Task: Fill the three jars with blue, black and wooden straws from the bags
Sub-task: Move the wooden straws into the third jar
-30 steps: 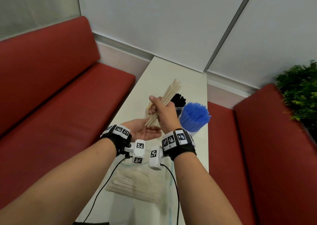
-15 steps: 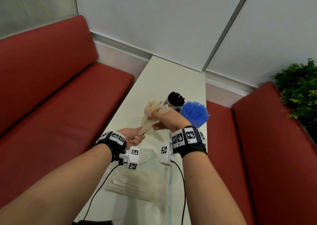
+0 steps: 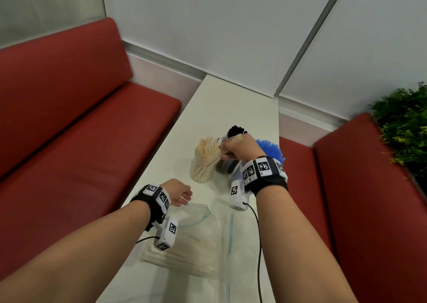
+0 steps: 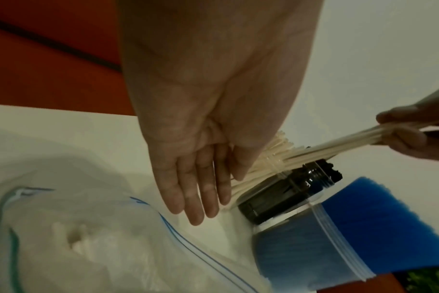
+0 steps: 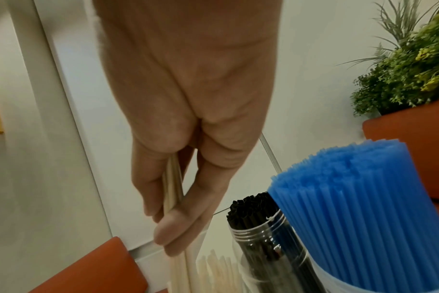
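My right hand grips a bundle of wooden straws slanting down into the clear jar of wooden straws. In the right wrist view the fingers pinch the bundle. Behind it stand the black-straw jar and the blue-straw jar. My left hand hovers with straight, empty fingers over the mouth of a clear zip bag holding more wooden straws.
The long white table runs between two red benches. A second clear zip bag lies flat at the near right. A green plant stands at the far right. Wrist cables trail over the bags.
My right hand lowered the wooden bundle and moved forward so it enters the wooden-straw jar. My left hand let go of the bundle's lower end and drew back to the bag.
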A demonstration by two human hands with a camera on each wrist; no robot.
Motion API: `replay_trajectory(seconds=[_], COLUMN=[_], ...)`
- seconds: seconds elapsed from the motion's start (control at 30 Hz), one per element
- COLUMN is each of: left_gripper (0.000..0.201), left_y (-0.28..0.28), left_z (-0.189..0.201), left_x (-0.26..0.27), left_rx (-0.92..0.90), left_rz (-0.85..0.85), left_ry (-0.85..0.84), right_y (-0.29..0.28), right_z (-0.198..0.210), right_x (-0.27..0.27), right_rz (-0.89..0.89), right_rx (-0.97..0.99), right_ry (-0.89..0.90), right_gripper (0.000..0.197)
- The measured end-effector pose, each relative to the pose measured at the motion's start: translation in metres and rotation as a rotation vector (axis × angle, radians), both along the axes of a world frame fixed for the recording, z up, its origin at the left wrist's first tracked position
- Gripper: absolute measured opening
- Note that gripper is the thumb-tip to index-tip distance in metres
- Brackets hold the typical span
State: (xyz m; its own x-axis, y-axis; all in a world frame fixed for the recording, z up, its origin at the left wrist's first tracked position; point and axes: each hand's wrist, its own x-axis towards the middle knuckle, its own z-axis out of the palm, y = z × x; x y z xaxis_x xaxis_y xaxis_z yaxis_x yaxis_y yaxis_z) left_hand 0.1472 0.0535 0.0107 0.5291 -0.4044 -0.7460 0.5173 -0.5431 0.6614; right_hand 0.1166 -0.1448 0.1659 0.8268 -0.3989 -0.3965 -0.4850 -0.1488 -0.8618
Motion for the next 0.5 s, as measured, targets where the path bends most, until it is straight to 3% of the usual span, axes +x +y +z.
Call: replay_trajectory(seconds=[0.17,0.27,0.37,0.5], left_gripper=[0.02,0.025,0.029,0.034], left_y=[0.0,0.005,0.008,0.011], left_z=[-0.005,-0.015,-0.023,-0.035], left_x=[-0.004,-0.006,-0.008,-0.007], left_rx=[0.124,0.167,0.236,0.346], left_rz=[-0.23,-0.448,-0.661,-0.798], left_ry=[-0.134,-0.252,-0.359,-0.471], right_y=[-0.013,-0.013,-0.008,0.005], right_z=[0.006,-0.001,-0.019,-0.054], right_x=[0.024,0.031,0.035,0.032], right_rz=[-0.073,-0.117,-0.101,-0.098], right_rx=[-0.161,-0.187,-0.189,-0.192], right_ry=[-0.004,-0.034,0.001,0.029], right_gripper=[0.029,0.018,0.019,0.021])
